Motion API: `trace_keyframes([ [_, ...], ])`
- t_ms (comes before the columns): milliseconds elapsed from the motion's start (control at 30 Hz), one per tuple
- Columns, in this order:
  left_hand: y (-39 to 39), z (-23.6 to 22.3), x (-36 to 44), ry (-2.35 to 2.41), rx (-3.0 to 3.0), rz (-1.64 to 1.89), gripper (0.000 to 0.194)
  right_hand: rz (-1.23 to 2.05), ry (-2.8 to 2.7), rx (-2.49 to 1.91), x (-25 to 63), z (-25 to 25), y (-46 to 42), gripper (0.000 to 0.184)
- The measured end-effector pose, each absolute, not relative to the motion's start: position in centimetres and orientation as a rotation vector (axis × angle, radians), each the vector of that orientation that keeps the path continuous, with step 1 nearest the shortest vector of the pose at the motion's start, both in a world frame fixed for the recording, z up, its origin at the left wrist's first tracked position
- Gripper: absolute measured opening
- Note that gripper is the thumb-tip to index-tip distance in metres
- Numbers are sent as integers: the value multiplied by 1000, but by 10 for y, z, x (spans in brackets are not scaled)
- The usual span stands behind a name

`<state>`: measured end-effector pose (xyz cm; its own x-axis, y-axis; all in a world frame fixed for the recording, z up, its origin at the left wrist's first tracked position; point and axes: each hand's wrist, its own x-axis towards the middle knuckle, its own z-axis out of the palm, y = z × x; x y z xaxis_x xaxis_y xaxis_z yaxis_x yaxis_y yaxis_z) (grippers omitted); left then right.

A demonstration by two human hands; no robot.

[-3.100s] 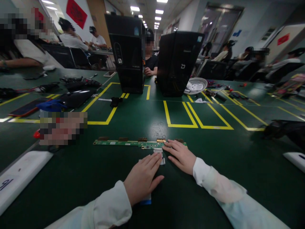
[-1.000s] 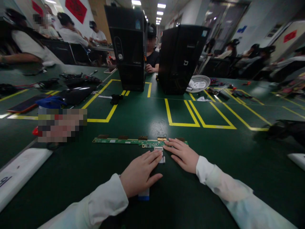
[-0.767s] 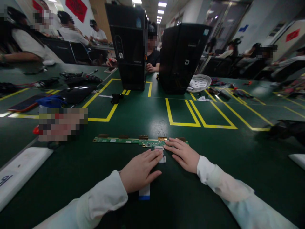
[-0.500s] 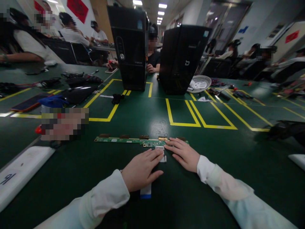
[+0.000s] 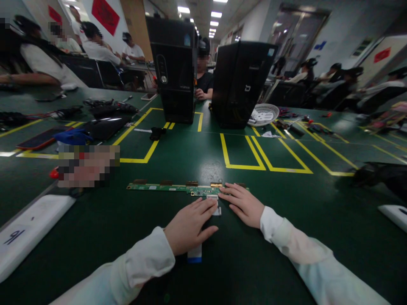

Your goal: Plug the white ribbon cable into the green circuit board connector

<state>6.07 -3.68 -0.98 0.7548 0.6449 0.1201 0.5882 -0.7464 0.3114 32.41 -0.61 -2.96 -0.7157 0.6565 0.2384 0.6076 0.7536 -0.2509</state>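
A long narrow green circuit board (image 5: 165, 187) lies flat on the dark green table (image 5: 222, 262). A white flat ribbon cable (image 5: 194, 253) with a blue end runs from the board's middle connector toward me. My left hand (image 5: 189, 226) lies flat on that cable, fingers stretched out and reaching the connector. My right hand (image 5: 243, 204) rests on the board's right end, fingers spread and pressing down. Both sleeves are white.
Two black computer towers (image 5: 173, 70) (image 5: 240, 82) stand at the back between yellow floor-tape boxes (image 5: 243, 167). A white basket (image 5: 265, 113), tools and cables lie around. A white panel (image 5: 25, 233) sits at left. Other people sit beyond the table.
Both hands stay on the cable and the board; only the camera view has shifted slightly.
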Motion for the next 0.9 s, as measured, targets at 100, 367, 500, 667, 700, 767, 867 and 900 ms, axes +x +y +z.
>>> trace_keyframes([
  [100,-35,-10,59,929,2713,343,57,195,-2643,-998,324,-30,-6,47],
  [367,-41,3,55,798,2794,486,42,188,-2625,-1016,326,-33,-5,46],
  [500,-40,8,55,867,2822,447,33,163,-2621,-1024,326,-35,-5,43],
  [667,-39,14,53,1057,2821,448,31,122,-2628,-1042,324,-34,-6,42],
  [700,-39,16,51,1091,2816,453,30,118,-2629,-1046,323,-34,-6,42],
  [767,-39,21,45,1180,2802,458,29,117,-2635,-1050,323,-33,-5,42],
  [867,-41,29,28,1332,2777,457,33,114,-2631,-1048,322,-35,-4,43],
  [900,-42,32,20,1385,2764,445,35,111,-2627,-1048,323,-35,-4,43],
])
